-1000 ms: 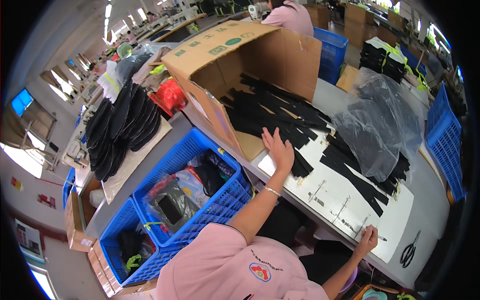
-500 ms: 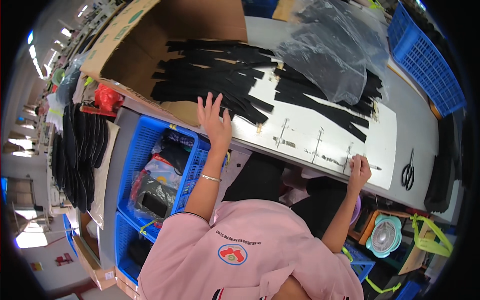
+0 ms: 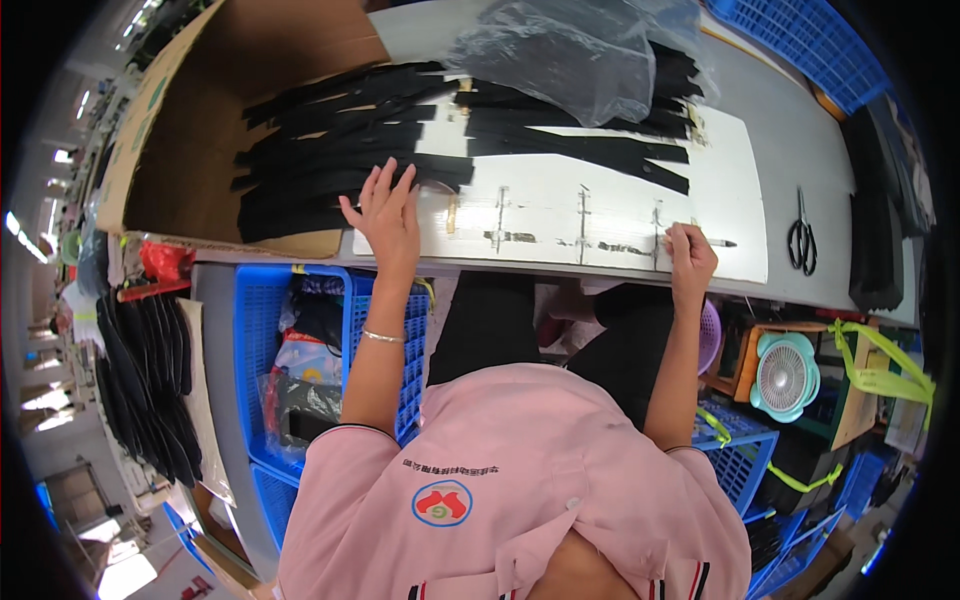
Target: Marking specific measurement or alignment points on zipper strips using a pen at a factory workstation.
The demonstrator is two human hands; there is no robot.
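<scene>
My left hand (image 3: 388, 215) has its fingers spread, the fingertips at the ends of the nearest black fabric strips (image 3: 330, 165). Those strips lie in a loose pile that runs from the open cardboard box (image 3: 170, 190) onto a white board (image 3: 560, 205). Marked lines and dark smudges cross the board's near part. At its near right, my right hand (image 3: 690, 255) is closed on a slim pen (image 3: 722, 242), whose dark end sticks out to the right. A second pile of black strips (image 3: 570, 145) lies farther back on the board, partly beneath clear plastic sheeting (image 3: 560, 65).
Black-handled scissors (image 3: 802, 235) lie right of the board. A blue crate (image 3: 800, 45) stands at the far right. Below the table edge are a blue basket (image 3: 255, 370) holding bags and a small turquoise fan (image 3: 785, 377). Black shaped pieces (image 3: 150, 380) hang at the left.
The view has turned, shifting the table up and left in the picture. The nearest strips have slid left toward the box with my left hand. My right hand keeps hold of the pen.
</scene>
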